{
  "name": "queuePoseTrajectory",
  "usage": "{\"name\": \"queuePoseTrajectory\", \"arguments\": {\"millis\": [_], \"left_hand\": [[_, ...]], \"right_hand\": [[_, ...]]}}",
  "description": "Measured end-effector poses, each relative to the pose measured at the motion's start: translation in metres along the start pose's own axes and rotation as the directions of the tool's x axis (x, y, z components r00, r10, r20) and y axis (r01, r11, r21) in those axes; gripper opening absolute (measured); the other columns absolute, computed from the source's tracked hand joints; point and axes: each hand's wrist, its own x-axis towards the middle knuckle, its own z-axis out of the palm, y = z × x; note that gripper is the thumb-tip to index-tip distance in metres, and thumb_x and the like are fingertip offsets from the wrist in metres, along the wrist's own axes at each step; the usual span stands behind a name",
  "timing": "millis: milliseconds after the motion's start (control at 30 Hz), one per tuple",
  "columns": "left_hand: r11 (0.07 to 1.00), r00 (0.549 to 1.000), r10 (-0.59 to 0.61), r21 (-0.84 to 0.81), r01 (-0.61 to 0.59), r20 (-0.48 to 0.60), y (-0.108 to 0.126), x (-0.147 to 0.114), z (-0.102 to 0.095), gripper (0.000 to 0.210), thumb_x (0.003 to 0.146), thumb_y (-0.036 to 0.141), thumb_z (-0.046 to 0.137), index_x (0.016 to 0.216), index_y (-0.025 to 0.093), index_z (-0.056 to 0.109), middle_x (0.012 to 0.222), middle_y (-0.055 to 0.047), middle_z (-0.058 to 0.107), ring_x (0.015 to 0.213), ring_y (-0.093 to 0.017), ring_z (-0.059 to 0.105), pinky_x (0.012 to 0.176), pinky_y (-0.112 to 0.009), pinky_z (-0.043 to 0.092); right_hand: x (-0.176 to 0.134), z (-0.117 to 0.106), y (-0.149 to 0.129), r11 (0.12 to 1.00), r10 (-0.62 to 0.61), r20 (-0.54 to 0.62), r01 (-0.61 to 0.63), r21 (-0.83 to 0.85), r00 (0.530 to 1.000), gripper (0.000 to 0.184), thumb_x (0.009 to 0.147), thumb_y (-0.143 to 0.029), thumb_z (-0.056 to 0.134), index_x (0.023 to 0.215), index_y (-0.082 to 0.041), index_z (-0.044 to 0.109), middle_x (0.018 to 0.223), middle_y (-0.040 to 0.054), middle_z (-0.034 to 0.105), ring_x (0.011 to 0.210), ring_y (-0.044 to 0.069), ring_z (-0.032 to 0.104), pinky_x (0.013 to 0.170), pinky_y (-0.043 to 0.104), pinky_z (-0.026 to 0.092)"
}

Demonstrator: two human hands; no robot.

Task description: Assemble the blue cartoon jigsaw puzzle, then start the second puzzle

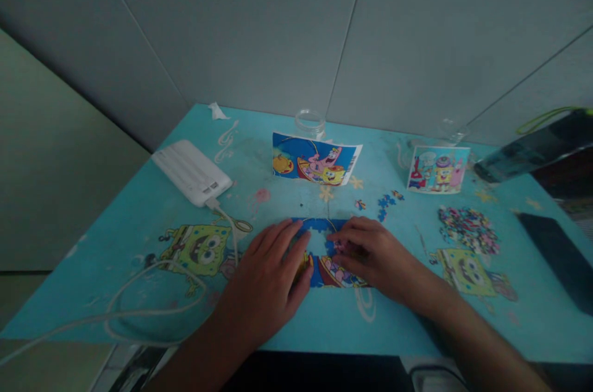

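Note:
A partly assembled jigsaw puzzle (319, 281) lies flat on the table in front of me, with a gap in its middle where the tabletop shows. My left hand (273, 275) rests over its left side, fingers stretched out and lying on the pieces. At the right edge of the gap, my right hand (370, 250) has thumb and fingers closed in a pinch on a puzzle piece, mostly hidden by the fingers. Behind the puzzle stands a picture card (315, 160) showing the cartoon scene. Several loose blue pieces (384, 202) lie beyond my right hand.
A pile of puzzle pieces (467, 228) and a second picture card (438, 170) are on the right, near a dark phone (556, 259) and a bottle (532, 148). On the left lie a white power bank (192, 173) and its cable (157, 312). A clear jar (309, 122) stands at the back.

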Motion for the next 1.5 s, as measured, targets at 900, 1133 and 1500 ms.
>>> {"name": "queuePoseTrajectory", "arguments": {"millis": [900, 1133, 1500], "left_hand": [[0.998, 0.998, -0.009, -0.057, 0.005, -0.062, -0.002, 0.000, 0.000, 0.037, 0.100, 0.023, 0.049, 0.135, 0.010, 0.054, 0.143, -0.015, 0.056, 0.136, -0.028, 0.048, 0.114, -0.049, 0.043], [0.998, 1.000, 0.002, -0.064, -0.003, -0.017, -0.005, -0.002, 0.000, 0.045, 0.095, 0.010, 0.046, 0.139, 0.010, 0.052, 0.147, -0.014, 0.052, 0.137, -0.028, 0.045, 0.115, -0.049, 0.041], [0.997, 1.000, -0.014, -0.074, 0.014, -0.003, -0.004, -0.001, 0.001, 0.047, 0.093, 0.008, 0.044, 0.139, 0.009, 0.053, 0.149, -0.014, 0.050, 0.138, -0.029, 0.044, 0.117, -0.050, 0.039]], "right_hand": [[0.007, 0.006, -0.011, 0.907, 0.250, -0.063, -0.211, 0.365, 0.966, 0.014, 0.091, -0.031, 0.069, 0.101, -0.024, 0.076, 0.087, -0.0005, 0.076, 0.072, 0.013, 0.065, 0.065, 0.025, 0.051], [0.023, 0.007, -0.015, 0.905, 0.229, -0.024, -0.204, 0.374, 0.973, 0.016, 0.091, -0.031, 0.068, 0.099, -0.023, 0.080, 0.083, -0.0005, 0.078, 0.066, 0.014, 0.066, 0.061, 0.025, 0.051], [0.035, 0.016, -0.017, 0.973, 0.117, -0.045, -0.105, 0.207, 0.992, 0.017, 0.092, -0.023, 0.066, 0.102, -0.026, 0.079, 0.094, -0.0001, 0.079, 0.081, 0.016, 0.072, 0.076, 0.028, 0.054]]}}
